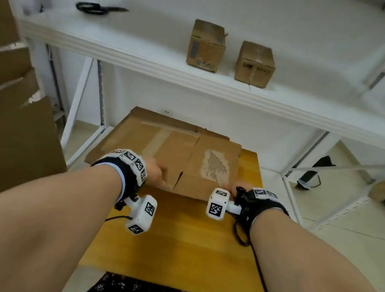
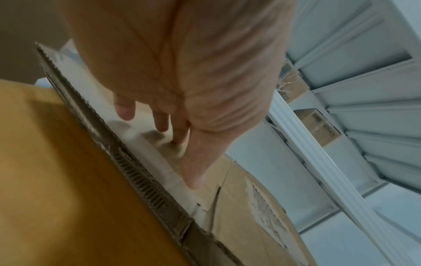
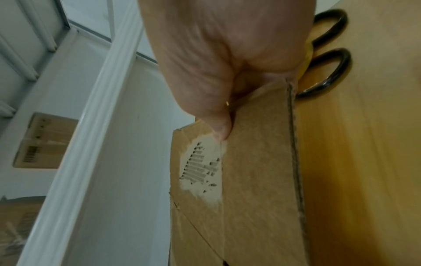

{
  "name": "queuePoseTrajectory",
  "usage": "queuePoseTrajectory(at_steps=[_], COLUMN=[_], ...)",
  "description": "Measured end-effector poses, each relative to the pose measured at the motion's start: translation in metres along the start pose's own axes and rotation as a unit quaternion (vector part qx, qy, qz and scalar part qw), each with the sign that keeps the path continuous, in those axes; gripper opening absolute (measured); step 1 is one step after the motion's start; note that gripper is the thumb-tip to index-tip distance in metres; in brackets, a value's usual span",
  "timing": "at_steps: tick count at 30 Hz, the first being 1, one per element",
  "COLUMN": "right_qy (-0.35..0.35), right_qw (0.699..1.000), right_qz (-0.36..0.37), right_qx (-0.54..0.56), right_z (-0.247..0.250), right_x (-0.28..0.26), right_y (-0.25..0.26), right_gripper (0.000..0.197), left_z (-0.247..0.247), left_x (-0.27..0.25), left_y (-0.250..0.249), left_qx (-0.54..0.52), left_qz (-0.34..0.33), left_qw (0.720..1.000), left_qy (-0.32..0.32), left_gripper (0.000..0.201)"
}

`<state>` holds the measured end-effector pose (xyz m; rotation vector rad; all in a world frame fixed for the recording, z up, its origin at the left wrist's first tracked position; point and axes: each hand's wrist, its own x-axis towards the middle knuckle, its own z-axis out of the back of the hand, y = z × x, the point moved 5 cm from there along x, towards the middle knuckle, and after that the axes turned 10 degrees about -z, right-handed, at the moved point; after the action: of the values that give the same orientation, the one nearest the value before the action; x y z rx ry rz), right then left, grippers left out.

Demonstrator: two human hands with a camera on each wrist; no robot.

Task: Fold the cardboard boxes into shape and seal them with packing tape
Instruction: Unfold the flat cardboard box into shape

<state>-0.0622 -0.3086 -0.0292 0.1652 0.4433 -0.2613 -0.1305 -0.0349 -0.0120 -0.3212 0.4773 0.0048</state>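
Both hands hold the near edge of a flattened cardboard box [image 1: 169,150], which lies at the centre of the head view on a yellow wooden table [image 1: 187,242]. Left hand [image 1: 155,171], just left of centre, has its fingers [image 2: 124,109] stretched out fairly straight over the top of the cardboard, the thumb lying along the surface near the corrugated edge; whether it grips or only presses cannot be told. Right hand [image 1: 236,187], right of centre, pinches the box's near right corner, thumb on top beside a torn patch [image 1: 215,167] where the paper layer is stripped and the ribs show. Old tape strips cross the left half of the cardboard.

In the right wrist view, at the upper right, black scissor handles [image 3: 328,54] lie on the table just behind the hand.

Across the upper half of the head view runs a white shelf [image 1: 148,60]. Two small closed cardboard boxes [image 1: 207,45] stand on it at upper centre, close together but apart. A second pair of black scissors [image 1: 99,8] lies at the upper left of the shelf. Large brown cardboard sheets [image 1: 7,123] fill the left edge.
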Motion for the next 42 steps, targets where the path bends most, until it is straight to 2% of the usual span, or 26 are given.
queuePoseTrajectory(at_steps=[1, 4, 6, 8, 9, 10, 11, 13, 14, 15, 16, 17, 18, 20, 21, 23, 26, 27, 29, 31, 33, 35, 38, 40, 42], right_qy=[-0.016, 0.005, 0.024, 0.086, 0.147, 0.168, 0.184, 0.153, 0.124, 0.064, 0.012, 0.011, 0.018, 0.023, 0.023, 0.007, -0.015, -0.014, 0.003, 0.012, 0.068, 0.09, 0.044, 0.016, 0.013], right_qw=[0.998, 0.982, 0.987, 0.996, 0.979, 0.954, 0.94, 0.969, 0.988, 0.996, 0.978, 0.96, 0.95, 0.958, 0.971, 0.982, 1.0, 0.996, 0.991, 0.995, 0.995, 0.994, 0.996, 0.994, 0.991], right_qz=[0.014, 0.078, 0.047, 0.012, -0.013, -0.02, -0.02, -0.003, -0.013, -0.006, 0.019, 0.028, 0.043, 0.029, 0.021, 0.018, 0.009, 0.028, 0.056, 0.073, 0.064, 0.058, 0.072, 0.099, 0.116], right_qx=[-0.056, -0.175, -0.154, -0.013, 0.143, 0.248, 0.285, 0.195, 0.092, -0.063, -0.206, -0.28, -0.307, -0.285, -0.239, -0.189, 0.022, 0.079, 0.119, 0.072, 0.031, 0.003, -0.026, -0.037, -0.066], right_z=[0.004, -0.007, -0.015, -0.023, -0.028, -0.028, -0.029, -0.025, -0.021, -0.016, -0.015, -0.019, -0.022, -0.029, -0.034, -0.042, -0.046, -0.047, -0.056, -0.069, -0.085, -0.093, -0.093, -0.092, -0.095], right_x=[-0.017, -0.033, -0.028, -0.029, -0.028, -0.024, -0.026, -0.024, -0.019, -0.023, -0.021, -0.02, -0.021, -0.019, -0.011, 0.004, 0.004, -0.002, -0.01, -0.015, -0.017, -0.018, -0.017, -0.022, -0.024], right_y=[-0.005, -0.016, -0.03, -0.034, -0.035, -0.032, -0.027, -0.022, -0.023, -0.021, -0.019, -0.018, -0.017, -0.005, 0.001, 0.015, 0.041, 0.052, 0.069, 0.08, 0.082, 0.08, 0.083, 0.092, 0.098], right_gripper=[0.055, 0.05, 0.049, 0.051, 0.052, 0.052, 0.05, 0.047, 0.045, 0.044, 0.045, 0.042, 0.032, 0.006, 0.007, 0.024, 0.029, 0.043, 0.067, 0.074, 0.077, 0.078, 0.084, 0.098, 0.115], left_z=[-0.005, -0.027, -0.041, -0.057, -0.063, -0.068, -0.071, -0.072, -0.071, -0.071, -0.072, -0.074, -0.077, -0.085, -0.091, -0.099, -0.102, -0.101, -0.1, -0.101, -0.102, -0.103, -0.104, -0.106, -0.109], left_x=[-0.004, -0.003, -0.004, -0.008, -0.007, -0.006, -0.006, 0.001, 0.004, 0.007, 0.009, 0.009, 0.009, 0.008, 0.009, 0.009, 0.008, 0.007, 0.005, 0.002, 0.001, 0.001, 0.0, 0.001, 0.009], left_y=[0.003, 0.021, 0.034, 0.043, 0.048, 0.053, 0.057, 0.066, 0.069, 0.073, 0.075, 0.079, 0.081, 0.086, 0.087, 0.09, 0.089, 0.089, 0.089, 0.093, 0.102, 0.114, 0.118, 0.118, 0.125], left_qx=[0.005, -0.032, 0.004, 0.058, 0.069, 0.071, 0.069, 0.071, 0.075, 0.079, 0.083, 0.084, 0.082, 0.084, 0.088, 0.09, 0.089, 0.09, 0.087, 0.09, 0.108, 0.119, 0.117, 0.1, 0.054], left_qz=[0.004, 0.029, 0.033, 0.026, 0.024, 0.027, 0.033, 0.053, 0.063, 0.07, 0.075, 0.08, 0.087, 0.088, 0.084, 0.079, 0.071, 0.072, 0.075, 0.073, 0.077, 0.097, 0.11, 0.114, 0.124], left_qw=[1.0, 0.999, 0.999, 0.998, 0.997, 0.996, 0.997, 0.996, 0.995, 0.994, 0.994, 0.993, 0.993, 0.993, 0.992, 0.993, 0.993, 0.993, 0.993, 0.993, 0.991, 0.988, 0.987, 0.988, 0.991], left_qy=[0.002, -0.001, 0.003, 0.027, 0.035, 0.035, 0.028, 0.01, 0.002, -0.002, -0.003, 0.0, 0.003, 0.0, 0.0, 0.002, 0.004, 0.003, -0.003, -0.015, -0.028, -0.03, -0.016, -0.009, -0.024], left_gripper=[0.059, 0.084, 0.111, 0.129, 0.132, 0.131, 0.129, 0.127, 0.126, 0.125, 0.123, 0.12, 0.116, 0.101, 0.094, 0.083, 0.081, 0.082, 0.082, 0.084, 0.09, 0.096, 0.096, 0.095, 0.086])
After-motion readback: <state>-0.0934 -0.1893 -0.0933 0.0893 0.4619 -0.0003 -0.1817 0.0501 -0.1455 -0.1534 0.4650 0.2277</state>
